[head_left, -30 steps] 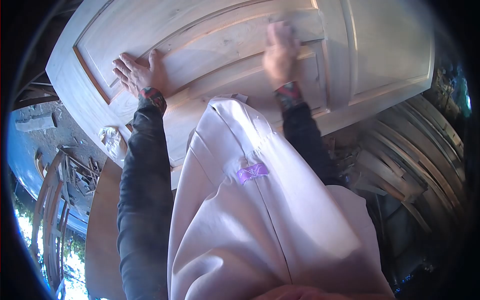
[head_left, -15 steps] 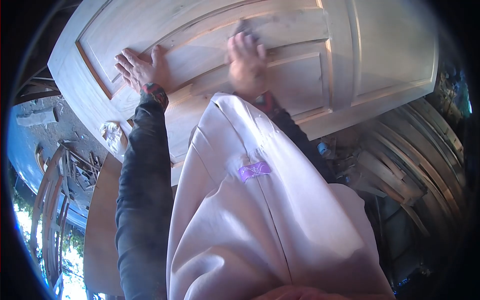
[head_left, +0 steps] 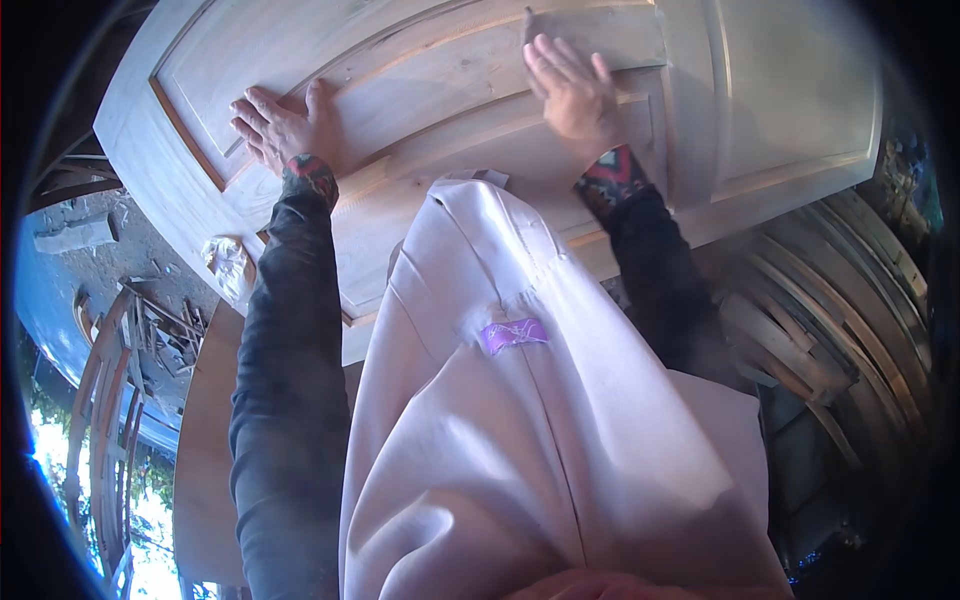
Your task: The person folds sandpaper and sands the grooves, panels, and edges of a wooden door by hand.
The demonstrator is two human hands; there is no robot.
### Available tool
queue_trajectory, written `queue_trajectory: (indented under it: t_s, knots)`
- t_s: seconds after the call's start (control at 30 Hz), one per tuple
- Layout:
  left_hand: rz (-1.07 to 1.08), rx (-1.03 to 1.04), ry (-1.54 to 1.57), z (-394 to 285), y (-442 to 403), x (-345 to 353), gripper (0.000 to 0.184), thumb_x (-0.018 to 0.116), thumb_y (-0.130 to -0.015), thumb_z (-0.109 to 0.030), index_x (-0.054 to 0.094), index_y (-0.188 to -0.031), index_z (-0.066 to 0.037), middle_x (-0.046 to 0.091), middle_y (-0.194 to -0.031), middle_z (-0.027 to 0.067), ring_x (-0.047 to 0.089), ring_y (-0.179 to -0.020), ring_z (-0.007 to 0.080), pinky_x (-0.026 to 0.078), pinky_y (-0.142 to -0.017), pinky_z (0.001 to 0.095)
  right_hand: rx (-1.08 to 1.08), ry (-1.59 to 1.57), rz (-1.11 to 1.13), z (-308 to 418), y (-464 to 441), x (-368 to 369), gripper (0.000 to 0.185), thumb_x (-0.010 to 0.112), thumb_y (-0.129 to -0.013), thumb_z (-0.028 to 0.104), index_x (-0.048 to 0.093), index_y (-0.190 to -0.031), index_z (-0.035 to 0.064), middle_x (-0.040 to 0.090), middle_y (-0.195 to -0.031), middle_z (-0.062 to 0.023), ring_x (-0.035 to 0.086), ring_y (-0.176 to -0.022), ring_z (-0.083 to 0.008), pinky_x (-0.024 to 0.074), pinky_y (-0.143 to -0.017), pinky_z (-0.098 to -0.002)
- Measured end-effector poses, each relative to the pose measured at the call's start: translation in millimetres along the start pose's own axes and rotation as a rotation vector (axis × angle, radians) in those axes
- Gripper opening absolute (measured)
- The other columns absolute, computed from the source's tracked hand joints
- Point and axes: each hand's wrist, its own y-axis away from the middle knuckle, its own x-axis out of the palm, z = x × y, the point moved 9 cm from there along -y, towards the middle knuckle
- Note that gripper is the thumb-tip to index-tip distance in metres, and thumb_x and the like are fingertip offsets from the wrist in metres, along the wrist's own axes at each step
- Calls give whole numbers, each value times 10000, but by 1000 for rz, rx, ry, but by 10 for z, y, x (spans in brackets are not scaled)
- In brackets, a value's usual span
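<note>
A pale wooden panelled door (head_left: 790, 100) lies across the upper view. My left hand (head_left: 280, 125) rests flat on its left part, fingers spread and nothing held. Farther right, my right hand (head_left: 578, 95) presses a dark, thin piece (head_left: 541, 27) against the wood. The piece shows beyond its fingertips; the rest is hidden under the fingers. A crumpled whitish bag or cloth (head_left: 229, 268) sits near the door's lower left edge, beside my left sleeve.
Pale pink cloth (head_left: 520, 430) with a purple label covers my front. Curved wooden strips (head_left: 820, 300) are stacked at the right. Wood scraps (head_left: 160, 330) and a pale block (head_left: 75, 236) lie on the ground at the left, near a brown board (head_left: 205, 450).
My right hand moved left with the dark piece, then back right and up across the door. My left hand stays at nearly the same spot.
</note>
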Motion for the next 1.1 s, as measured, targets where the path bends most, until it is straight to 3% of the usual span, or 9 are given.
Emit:
queue_trajectory:
  t_s: [0.1,0.17,0.27,0.5,0.57,0.67,0.77,0.97,1.1]
  knots:
    - [-5,0,-4,-4,7,-17,962,531,-784,-641,223,-1456,-25,169,-1519,219,114,-1414,379,156,-1128,483,144,93,29,-874,-103,-77,378,527,-881,138,546,-1258,120,510,-1346,-72,483,-1229,-237,358,-978,-473]
    - [-5,0,-15,22,10,-4,962,534,-783,-639,224,-1455,-25,170,-1517,221,118,-1413,381,156,-1128,484,236,110,79,-579,-200,-107,408,529,-872,130,532,-1279,142,503,-1354,-63,477,-1236,-234,353,-985,-476]
    - [-19,4,-11,-31,-44,-14,964,540,-780,-636,224,-1456,-26,172,-1516,222,119,-1412,384,154,-1128,484,-57,-14,20,137,49,89,387,520,-852,129,536,-1239,119,551,-1261,-72,506,-1169,-252,393,-940,-490]
    - [-12,-1,-9,-20,3,-33,959,540,-782,-629,224,-1455,-24,168,-1518,222,118,-1413,380,154,-1127,485,161,271,-19,-582,-130,-132,419,539,-805,135,524,-1212,36,529,-1262,-115,487,-1174,-277,357,-950,-464]
    - [-9,1,-11,-10,0,-24,959,537,-782,-628,220,-1457,-26,165,-1518,224,116,-1414,378,153,-1128,483,145,24,212,179,-137,135,442,531,-792,159,524,-1220,49,527,-1263,-106,463,-1200,-267,356,-957,-442]
    - [-3,-4,-12,-17,14,-29,953,535,-785,-622,218,-1459,-29,166,-1518,223,115,-1415,376,149,-1130,479,-73,-171,-3,1350,204,411,397,496,-826,202,567,-1201,95,550,-1262,-71,471,-1210,-229,357,-987,-433]
    - [-4,-12,-19,-17,24,-50,941,534,-790,-612,217,-1460,-31,169,-1519,220,113,-1416,373,142,-1133,472,-250,-146,23,910,79,105,363,516,-834,166,584,-1183,93,565,-1258,-60,505,-1182,-220,376,-962,-436]
    - [-7,-19,-22,-15,15,-32,927,529,-798,-602,215,-1462,-35,168,-1520,217,108,-1419,366,132,-1137,462,217,82,-251,-735,-127,-155,355,546,-783,40,582,-1135,57,582,-1185,-109,520,-1128,-304,402,-861,-456]
    - [-20,-11,-13,-12,12,-30,929,529,-798,-605,215,-1462,-36,167,-1521,216,107,-1419,368,139,-1135,467,-35,-107,-17,994,-214,167,385,520,-805,142,570,-1176,56,555,-1225,-127,460,-1200,-292,359,-953,-464]
